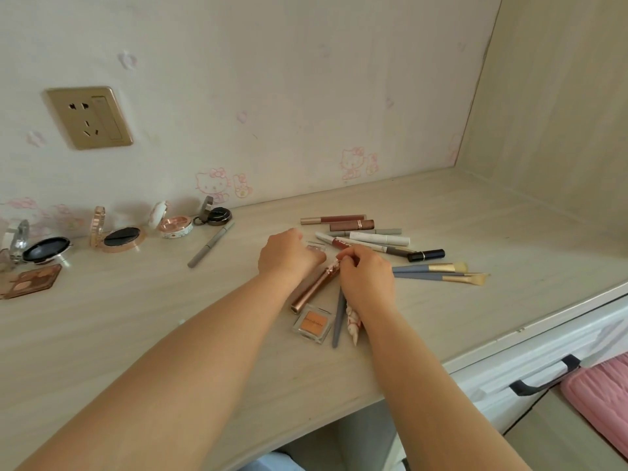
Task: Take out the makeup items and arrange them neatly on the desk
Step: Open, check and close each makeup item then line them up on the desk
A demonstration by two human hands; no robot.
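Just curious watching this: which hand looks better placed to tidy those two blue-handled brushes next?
Probably the right hand. The brushes lie just beyond it on its own side, while the left hand sits farther away and would have to cross over the rose-gold tube.

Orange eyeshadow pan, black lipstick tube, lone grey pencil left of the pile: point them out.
Orange eyeshadow pan (314, 321), head view, orange centre.
Black lipstick tube (426, 255), head view, mid-barrel.
Grey pencil (210, 245), head view, mid-shaft.

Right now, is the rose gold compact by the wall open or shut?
Open. The rose gold compact lies flat on the desk with its lid standing upright at its left, and its dark inside shows.
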